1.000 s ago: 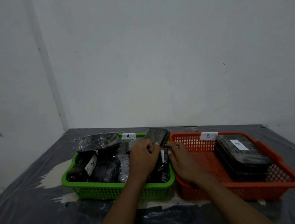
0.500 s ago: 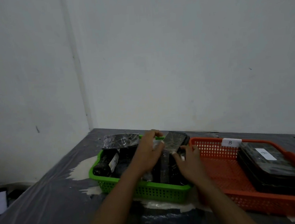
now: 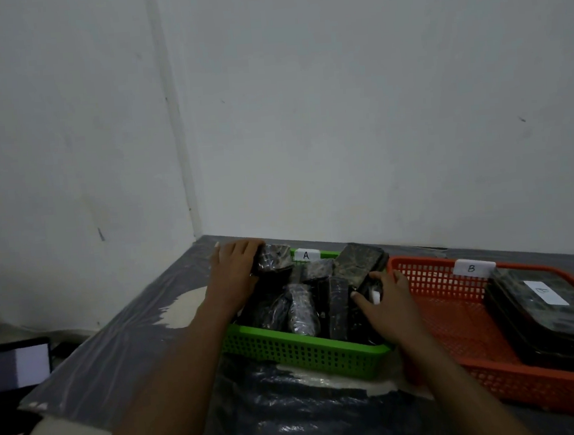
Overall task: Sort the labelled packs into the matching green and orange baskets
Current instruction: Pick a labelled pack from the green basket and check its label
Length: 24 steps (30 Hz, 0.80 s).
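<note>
1. Layout: green plastic mesh basket [image 3: 306, 353], white tag "A" [image 3: 305, 255] on its far rim, sits mid-table. The orange plastic mesh basket [image 3: 439, 294], white tag "B" [image 3: 471, 268], is just beside it toward the table's right edge. The right arm hides whether the rims touch.
2. Left hand [image 3: 235, 273]: fingers are curled over the left end of a dark film-wrapped pack [image 3: 275, 261], gripping it. That pack lies across the green basket's far-left corner, up on the rim.
3. Right hand [image 3: 392, 308]: at the green basket's right edge, thumb and fingers pinch a small dark pack with a white label [image 3: 370, 288]. The letter is too small to read.
4. Other stock: a flat dark pack [image 3: 359, 263] leans in the green basket's far-right corner, with more wrapped packs jumbled inside. A stack of flat dark packs [image 3: 544, 320] sits along the orange basket's right edge. Its top label is blurred.
5. Step, my read: mid-sort, pulling and checking packs out of the green basket. The orange basket's left half is bare mesh.
6. Next move: turn the pinched label up and read it. If B, lift it over both rims into that bare left half; if A, set it back.
7. Risks: the film looks slippery, so the pinch is thin. The leaning pack could topple if nudged.
8. Table [image 3: 117, 350] is covered in dark plastic sheet; a lit screen [image 3: 15, 365] sits off its left edge.
</note>
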Available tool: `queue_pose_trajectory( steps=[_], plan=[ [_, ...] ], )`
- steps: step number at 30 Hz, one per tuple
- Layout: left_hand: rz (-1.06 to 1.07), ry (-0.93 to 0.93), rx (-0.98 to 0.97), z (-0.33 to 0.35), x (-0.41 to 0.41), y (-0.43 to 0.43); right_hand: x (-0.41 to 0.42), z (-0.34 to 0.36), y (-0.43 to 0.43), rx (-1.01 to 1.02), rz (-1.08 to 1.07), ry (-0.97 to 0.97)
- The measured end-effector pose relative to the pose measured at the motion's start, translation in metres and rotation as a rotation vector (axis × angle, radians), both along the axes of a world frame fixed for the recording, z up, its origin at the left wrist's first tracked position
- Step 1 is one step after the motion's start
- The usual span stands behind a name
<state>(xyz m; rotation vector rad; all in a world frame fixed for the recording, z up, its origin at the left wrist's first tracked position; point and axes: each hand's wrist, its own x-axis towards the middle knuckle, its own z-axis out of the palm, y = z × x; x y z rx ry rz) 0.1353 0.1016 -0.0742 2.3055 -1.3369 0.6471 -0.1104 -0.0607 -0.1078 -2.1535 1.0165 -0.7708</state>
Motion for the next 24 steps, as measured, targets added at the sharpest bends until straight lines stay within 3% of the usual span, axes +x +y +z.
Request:
queue_pose_trajectory(
  steps=[3, 6, 11, 15, 20, 24],
  plan=[
    [-0.094, -0.101, -0.107, 0.001, -0.002, 0.000, 0.000, 0.001, 0.000, 0.018, 0.005, -0.023],
    [-0.217, -0.124, -0.330, 0.009, -0.008, -0.001, 0.000, 0.002, 0.000, 0.026, 0.005, -0.030],
    [-0.323, 0.234, -0.614, 0.031, -0.031, -0.008, 0.001, 0.016, 0.006, -0.038, -0.027, -0.181],
    [-0.409, 0.442, -0.767, 0.042, -0.046, -0.018, 0.000, 0.039, 0.009, -0.104, -0.025, -0.423],
    [-0.444, 0.672, -0.799, 0.046, -0.063, -0.031, 0.004, 0.073, 0.013, 0.235, 0.286, -0.539],
    [-0.487, 0.894, -0.731, 0.048, -0.071, -0.039, 0.006, 0.077, 0.010, 0.210, 0.245, -0.545]
  ],
)
